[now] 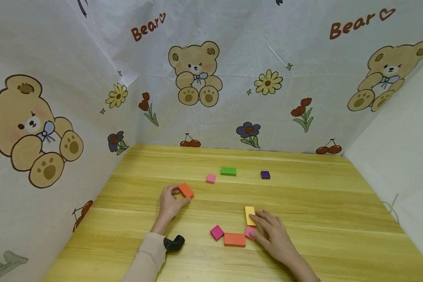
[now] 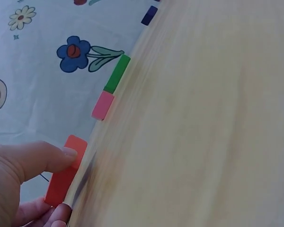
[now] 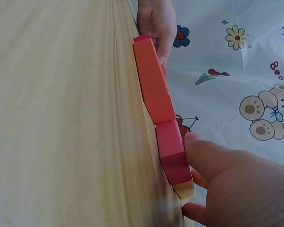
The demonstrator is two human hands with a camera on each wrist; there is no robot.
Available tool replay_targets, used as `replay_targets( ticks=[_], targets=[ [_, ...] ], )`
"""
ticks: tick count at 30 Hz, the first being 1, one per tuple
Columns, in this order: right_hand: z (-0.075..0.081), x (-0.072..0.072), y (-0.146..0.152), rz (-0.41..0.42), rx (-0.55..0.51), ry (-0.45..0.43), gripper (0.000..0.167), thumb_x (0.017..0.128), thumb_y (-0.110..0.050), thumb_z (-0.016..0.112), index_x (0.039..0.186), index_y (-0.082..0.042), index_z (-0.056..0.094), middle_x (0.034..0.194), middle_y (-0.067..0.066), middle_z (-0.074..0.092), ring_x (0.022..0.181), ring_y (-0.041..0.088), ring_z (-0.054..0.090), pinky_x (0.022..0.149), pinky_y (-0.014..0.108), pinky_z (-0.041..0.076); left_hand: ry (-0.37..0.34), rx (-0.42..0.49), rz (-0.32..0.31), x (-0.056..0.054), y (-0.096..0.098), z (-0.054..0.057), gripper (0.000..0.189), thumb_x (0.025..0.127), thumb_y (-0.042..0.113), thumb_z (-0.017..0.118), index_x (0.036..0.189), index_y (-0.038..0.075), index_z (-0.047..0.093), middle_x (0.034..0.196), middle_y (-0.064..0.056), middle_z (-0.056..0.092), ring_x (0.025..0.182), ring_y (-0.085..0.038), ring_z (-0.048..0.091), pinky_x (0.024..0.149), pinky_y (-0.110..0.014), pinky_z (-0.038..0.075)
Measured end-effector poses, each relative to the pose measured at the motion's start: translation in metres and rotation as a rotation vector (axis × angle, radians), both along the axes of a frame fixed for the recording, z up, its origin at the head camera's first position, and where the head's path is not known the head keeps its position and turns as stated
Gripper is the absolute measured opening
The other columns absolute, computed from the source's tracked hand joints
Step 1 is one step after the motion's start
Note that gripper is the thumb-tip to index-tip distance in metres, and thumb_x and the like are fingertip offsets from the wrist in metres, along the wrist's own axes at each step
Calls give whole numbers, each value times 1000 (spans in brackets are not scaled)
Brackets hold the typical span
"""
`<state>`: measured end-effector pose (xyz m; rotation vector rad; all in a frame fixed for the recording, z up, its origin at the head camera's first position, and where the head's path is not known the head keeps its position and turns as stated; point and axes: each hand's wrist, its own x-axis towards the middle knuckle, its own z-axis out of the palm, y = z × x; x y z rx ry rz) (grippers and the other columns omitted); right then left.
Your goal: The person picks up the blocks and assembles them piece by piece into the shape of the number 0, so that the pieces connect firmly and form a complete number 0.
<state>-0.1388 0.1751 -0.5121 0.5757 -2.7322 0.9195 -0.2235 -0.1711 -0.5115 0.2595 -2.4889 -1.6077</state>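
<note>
My left hand [image 1: 170,203] pinches an orange block [image 1: 186,190] between thumb and fingertips, low over the wooden table. The left wrist view shows the thumb on the face of that block. To the right, my right hand [image 1: 275,235] reaches over a yellow block [image 1: 250,216] and a pink cube [image 1: 250,232]. Its thumb touches the cube and a finger rests on the yellow block, with the other fingers spread loosely. Beside the pink cube lies a red-orange block [image 1: 234,239], followed by a magenta cube [image 1: 217,232] turned at an angle; together they form a bent row.
Farther back on the table [image 1: 320,211] lie a light pink cube [image 1: 210,179], a green block [image 1: 228,171] and a dark purple block [image 1: 265,175]. A black device [image 1: 174,243] sits at the left wrist. Bear-printed cloth [image 1: 232,109] borders the table's back and left.
</note>
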Motion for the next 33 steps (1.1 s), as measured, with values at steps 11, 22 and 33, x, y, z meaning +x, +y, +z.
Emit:
replay_targets(
  ticks=[11, 22, 33],
  targets=[
    [2, 0, -2, -3, 9, -11, 48, 87, -32, 73, 130, -14, 64, 136, 16, 57, 135, 44, 42, 104, 74, 22, -5, 86, -43, 4, -4, -2, 62, 75, 9, 83, 131, 2, 56, 112, -15, 65, 100, -26, 60, 88, -36, 44],
    [2, 0, -2, 1, -1, -6, 48, 86, -31, 73, 131, -14, 64, 136, 17, 57, 135, 44, 41, 104, 75, 21, 38, 107, -259, 20, 17, -4, 62, 72, 8, 85, 129, 5, 60, 102, -6, 68, 92, -18, 65, 92, -36, 42],
    [2, 0, -2, 0, -2, -5, 48, 86, -31, 73, 130, -13, 64, 135, 17, 57, 135, 44, 41, 104, 75, 22, 47, 51, -422, 31, 33, -5, 62, 72, 7, 85, 129, 2, 60, 108, -10, 63, 88, -17, 62, 89, -30, 48]
  ],
)
